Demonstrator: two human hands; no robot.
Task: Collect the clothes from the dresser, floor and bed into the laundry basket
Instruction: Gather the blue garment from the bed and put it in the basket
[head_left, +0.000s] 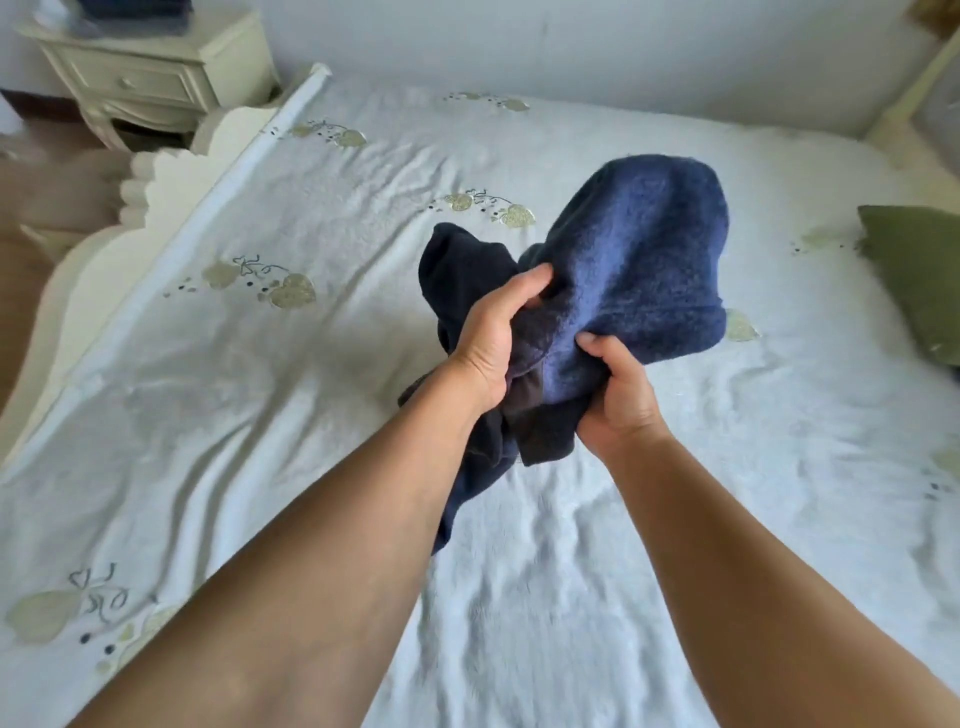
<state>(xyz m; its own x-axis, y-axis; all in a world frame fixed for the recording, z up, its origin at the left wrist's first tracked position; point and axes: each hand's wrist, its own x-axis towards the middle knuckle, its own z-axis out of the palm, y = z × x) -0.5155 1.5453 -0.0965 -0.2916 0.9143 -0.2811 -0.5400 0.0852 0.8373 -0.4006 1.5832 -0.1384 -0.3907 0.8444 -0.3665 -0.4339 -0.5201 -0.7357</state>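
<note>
A bundle of dark blue clothes (639, 260) is held above the middle of the white bed (260, 389). Its upper part is a fuzzy blue fabric; darker navy and brownish cloth hangs below. My left hand (493, 338) grips the bundle from the left side. My right hand (618, 395) clutches its lower right edge. The lower folds drape behind my left wrist toward the sheet. A dark blue item (135, 13) lies on top of the cream dresser (150, 73) at the far left. No laundry basket is in view.
An olive green pillow or cloth (914, 275) lies at the bed's right edge. The bed's cream scalloped board (150, 208) runs along the left side, with wooden floor (21, 291) beyond it. A white wall stands behind the bed.
</note>
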